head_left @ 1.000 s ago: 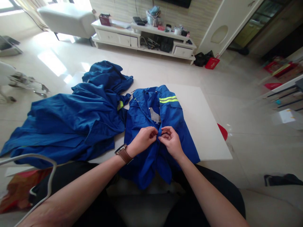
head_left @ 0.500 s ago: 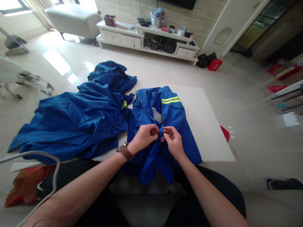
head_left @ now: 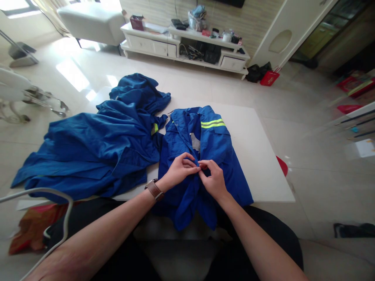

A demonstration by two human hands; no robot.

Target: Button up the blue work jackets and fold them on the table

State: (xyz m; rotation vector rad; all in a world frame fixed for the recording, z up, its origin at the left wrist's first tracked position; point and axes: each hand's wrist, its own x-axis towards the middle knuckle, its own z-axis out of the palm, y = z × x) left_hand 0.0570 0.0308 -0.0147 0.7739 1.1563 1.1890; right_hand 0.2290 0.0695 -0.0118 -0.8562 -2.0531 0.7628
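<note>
A blue work jacket (head_left: pixel 215 144) with yellow-and-silver reflective bands lies front up before me, its lower edge hanging over the table's near side. Both hands meet at its front opening. My left hand (head_left: pixel 184 166), with a brown-strapped watch on the wrist, pinches one front edge of the cloth. Fingers of my right hand (head_left: pixel 211 173) are closed on the same edge, their tips touching those of the left. Whatever small fastening may sit between the fingertips is hidden. Above the hands the opening gapes, showing a pale patch (head_left: pixel 195 142) inside.
More blue clothing (head_left: pixel 96 140) is heaped left of the jacket. Both lie on a white table (head_left: pixel 258 156). A grey curved tube (head_left: pixel 68 210) stands at the lower left by a red-brown bag (head_left: pixel 36 226). Across the floor is a white TV cabinet (head_left: pixel 146 45).
My hands have drawn closer together at the jacket's front edge, and their fingertips now meet. The jacket and the heaped clothing lie as before; the view has shifted slightly.
</note>
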